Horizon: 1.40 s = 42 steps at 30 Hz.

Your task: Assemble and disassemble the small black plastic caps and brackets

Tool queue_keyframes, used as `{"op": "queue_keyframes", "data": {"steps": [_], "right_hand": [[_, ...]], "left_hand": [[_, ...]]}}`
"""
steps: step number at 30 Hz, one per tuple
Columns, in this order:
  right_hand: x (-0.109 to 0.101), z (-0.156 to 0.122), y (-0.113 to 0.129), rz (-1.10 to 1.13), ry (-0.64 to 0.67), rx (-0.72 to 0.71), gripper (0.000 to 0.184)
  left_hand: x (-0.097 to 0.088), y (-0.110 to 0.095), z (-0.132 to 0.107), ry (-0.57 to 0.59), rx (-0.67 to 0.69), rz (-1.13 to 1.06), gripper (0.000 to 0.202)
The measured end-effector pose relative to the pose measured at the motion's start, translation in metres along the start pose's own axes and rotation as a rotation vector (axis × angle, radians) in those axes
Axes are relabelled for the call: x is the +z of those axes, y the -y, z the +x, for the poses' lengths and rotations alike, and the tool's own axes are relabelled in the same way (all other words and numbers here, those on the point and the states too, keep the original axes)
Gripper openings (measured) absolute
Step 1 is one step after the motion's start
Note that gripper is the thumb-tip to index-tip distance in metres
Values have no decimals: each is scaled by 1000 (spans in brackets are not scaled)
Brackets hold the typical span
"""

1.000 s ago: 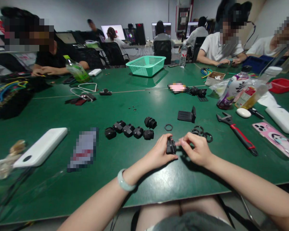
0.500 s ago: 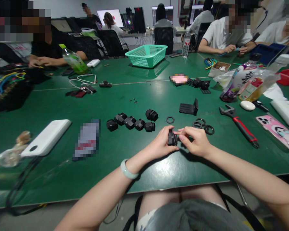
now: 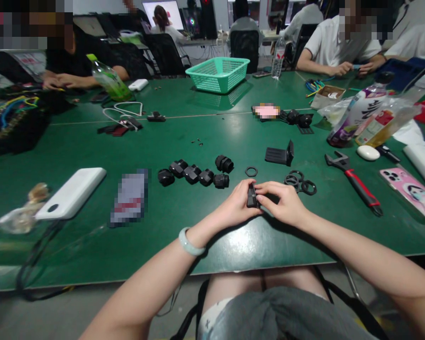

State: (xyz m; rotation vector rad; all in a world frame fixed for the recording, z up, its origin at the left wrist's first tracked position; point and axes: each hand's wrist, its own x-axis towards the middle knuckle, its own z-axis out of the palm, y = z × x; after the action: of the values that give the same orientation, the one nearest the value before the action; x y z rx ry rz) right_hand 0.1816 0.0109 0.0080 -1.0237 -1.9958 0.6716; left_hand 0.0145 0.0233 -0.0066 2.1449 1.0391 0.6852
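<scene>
My left hand is closed around a small black plastic part, held low over the green table. My right hand meets it from the right, with thumb and fingertips pinching that side; what lies under those fingertips is hidden. Just beyond my hands a single black ring nut lies flat. More ring nuts are heaped past my right hand. Several black cable glands lie grouped to the left. An L-shaped black bracket stands farther back.
On the right are an adjustable wrench, a pink phone and drink bottles. To the left lie a white power bank with a cable. A green basket stands at the back. Other people sit across the table.
The view has tilted down slightly, so things sit a little higher in it. Both hands stay at the black part; my right fingers have shifted slightly against it.
</scene>
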Motion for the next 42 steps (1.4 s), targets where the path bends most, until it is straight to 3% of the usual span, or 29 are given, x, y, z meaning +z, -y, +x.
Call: {"op": "queue_keyframes", "data": {"steps": [4, 8, 12, 16, 18, 20, 21, 24, 27, 34, 39, 42], "right_hand": [[-3, -3, 3, -25, -82, 37, 43], [-3, 1, 1, -49, -113, 15, 19], [-2, -1, -2, 53, -8, 24, 20], [-5, -4, -5, 54, -100, 151, 50], [-6, -2, -6, -2, -127, 114, 42], [-6, 2, -6, -26, -85, 29, 17], [-5, 4, -7, -20, -42, -1, 14], [-3, 7, -9, 16, 81, -8, 31], [-2, 7, -13, 64, 124, 50, 31], [-2, 10, -18, 82, 125, -14, 31], [-12, 14, -18, 46, 113, -37, 17], [-16, 16, -19, 28, 92, 11, 26]], "left_hand": [[-1, 0, 1, 2, -21, 10, 68], [-2, -1, 2, 6, -20, 15, 68], [-3, -2, 0, 6, -25, 15, 65], [-3, -2, 0, 2, -41, 33, 69], [-3, -2, 0, -2, -37, 36, 68], [-2, -2, 1, -7, -23, 30, 67], [-2, -2, 1, -12, -15, 26, 66], [-1, -2, 1, -23, -4, 17, 62], [-2, -2, 1, -11, -19, 16, 63], [-3, -2, 0, -7, -22, 15, 66], [-4, -2, 0, -2, -41, 5, 66], [-5, -2, 0, 4, -48, -12, 65]]}}
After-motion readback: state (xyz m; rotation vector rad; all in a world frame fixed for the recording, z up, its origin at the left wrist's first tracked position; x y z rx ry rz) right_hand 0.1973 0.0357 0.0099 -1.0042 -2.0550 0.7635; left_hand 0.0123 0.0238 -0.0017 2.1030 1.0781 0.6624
